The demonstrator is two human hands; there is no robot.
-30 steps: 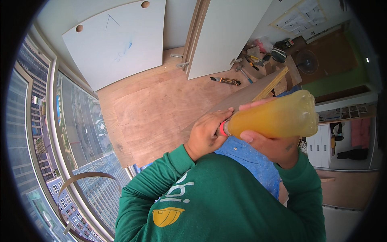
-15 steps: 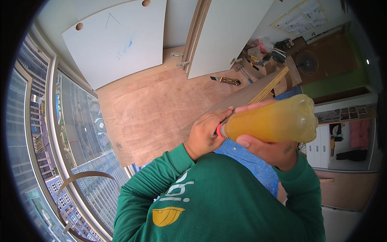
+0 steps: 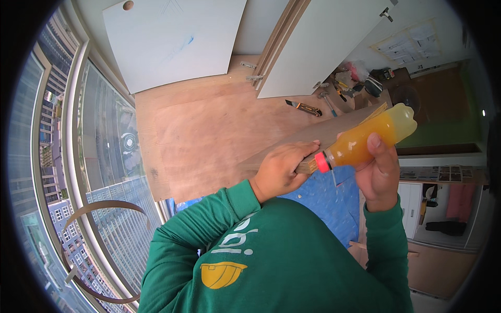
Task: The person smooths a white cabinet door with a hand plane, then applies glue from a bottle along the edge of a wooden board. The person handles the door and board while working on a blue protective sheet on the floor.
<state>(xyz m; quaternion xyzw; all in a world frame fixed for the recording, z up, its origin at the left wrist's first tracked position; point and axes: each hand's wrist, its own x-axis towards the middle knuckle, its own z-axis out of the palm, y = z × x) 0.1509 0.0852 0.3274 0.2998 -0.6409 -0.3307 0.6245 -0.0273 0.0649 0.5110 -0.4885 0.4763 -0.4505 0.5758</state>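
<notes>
My right hand (image 3: 378,175) is wrapped round a clear plastic bottle (image 3: 360,142) of yellow liquid, perhaps glue. The bottle lies tilted, its base up to the right and its red cap (image 3: 322,162) low, close by the edge of a brown board (image 3: 334,124). My left hand (image 3: 284,169) grips the near end of that board, fingers across its top face. Bare layered edge shows between the left hand and the cap. Whether the cap touches the edge I cannot tell.
Beyond the board lie a utility knife (image 3: 303,108) and a hammer (image 3: 329,103) on the wooden worktop (image 3: 203,130). White panels (image 3: 172,41) stand at the back. Blue sheeting (image 3: 329,203) lies below. A curled strip (image 3: 104,204) hangs by the window at left.
The bottle has swung away from me and its base has moved up and outward. Its red-capped end has shifted right, away from my left hand, which stays on the board.
</notes>
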